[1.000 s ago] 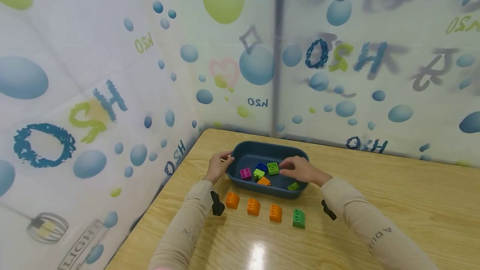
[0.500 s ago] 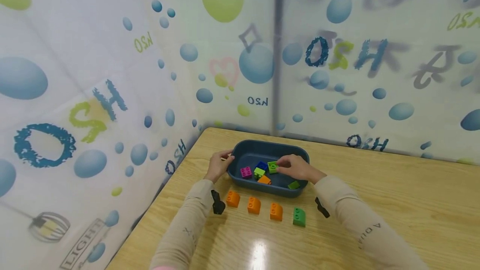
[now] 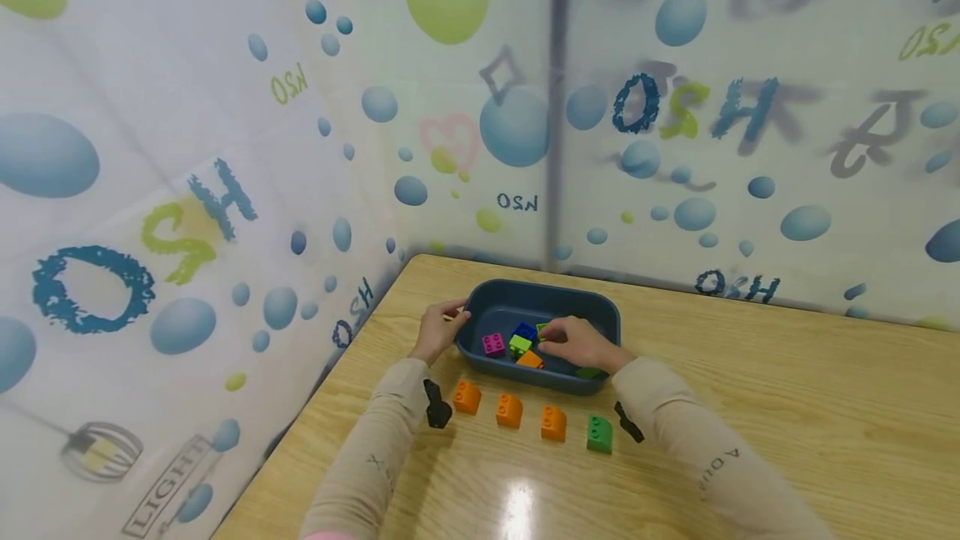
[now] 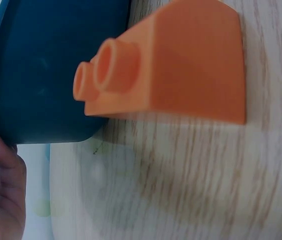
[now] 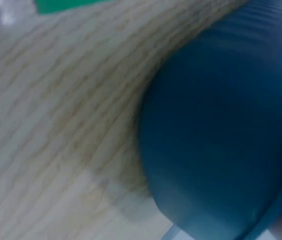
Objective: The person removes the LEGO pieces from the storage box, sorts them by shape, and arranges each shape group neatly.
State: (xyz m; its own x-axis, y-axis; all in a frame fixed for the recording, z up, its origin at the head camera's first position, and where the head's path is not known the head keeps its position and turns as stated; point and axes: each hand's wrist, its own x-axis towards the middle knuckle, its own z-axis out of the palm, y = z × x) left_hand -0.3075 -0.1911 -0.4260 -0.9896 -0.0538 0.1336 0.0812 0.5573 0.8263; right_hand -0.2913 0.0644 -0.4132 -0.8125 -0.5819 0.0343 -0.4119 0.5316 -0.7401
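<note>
A dark blue tray (image 3: pixel 480 367) holds several toy bricks. My left hand (image 3: pixel 437 332) grips its left end, thumb at the rim; a fingertip also shows at the rim in the left wrist view. My right hand (image 3: pixel 581 343) is inside the tray with fingers bent over a light green brick (image 3: pixel 541 327), mostly covered by them. I cannot tell whether they pinch it. Close by lie a blue brick (image 3: pixel 523 330), a lime brick (image 3: pixel 519 346), an orange brick (image 3: pixel 530 360) and a magenta brick (image 3: pixel 492 345). A darker green piece (image 3: pixel 588 373) lies under the right wrist.
In front of the tray, a row of curved-top bricks stands on the wooden table (image 3: pixel 750 373): orange ones (image 3: pixel 508 411) and a green one (image 3: pixel 599 434) at the right end. Printed curtains (image 3: pixel 675 190) rise behind the table and along its left side.
My right hand has moved left and deeper into the tray, its fingers now covering most of the light green brick. The left hand stays at the tray's left end.
</note>
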